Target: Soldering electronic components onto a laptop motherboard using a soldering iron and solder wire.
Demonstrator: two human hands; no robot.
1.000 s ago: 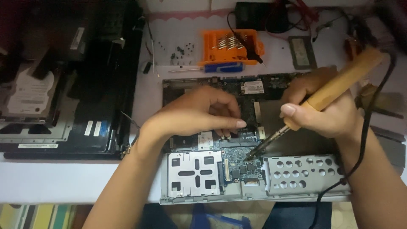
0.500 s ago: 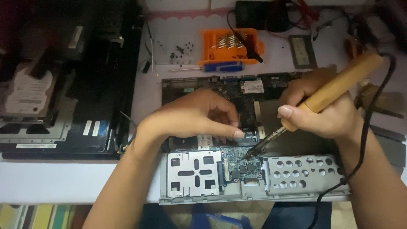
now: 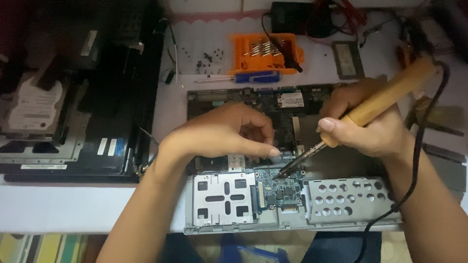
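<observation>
My right hand point(image 3: 370, 126) grips a soldering iron point(image 3: 385, 100) with a wooden handle, its black cord trailing down past my wrist. The metal tip point(image 3: 280, 174) touches the small blue-green circuit board point(image 3: 280, 187) in the grey laptop chassis point(image 3: 292, 221). My left hand point(image 3: 229, 131) rests over the dark motherboard point(image 3: 263, 97), fingers curled with the fingertips close to the iron's tip. I cannot tell whether it pinches anything.
A black laptop base with a hard drive point(image 3: 36, 104) lies on the left. An orange bit holder point(image 3: 265, 51), a blue-handled screwdriver point(image 3: 256, 77), loose screws point(image 3: 207, 61) and a memory module point(image 3: 348, 58) lie at the back. Perforated metal brackets point(image 3: 343, 197) flank the board.
The iron's tip slid slightly left and down onto the small board. My left fingers curled in a little closer to it.
</observation>
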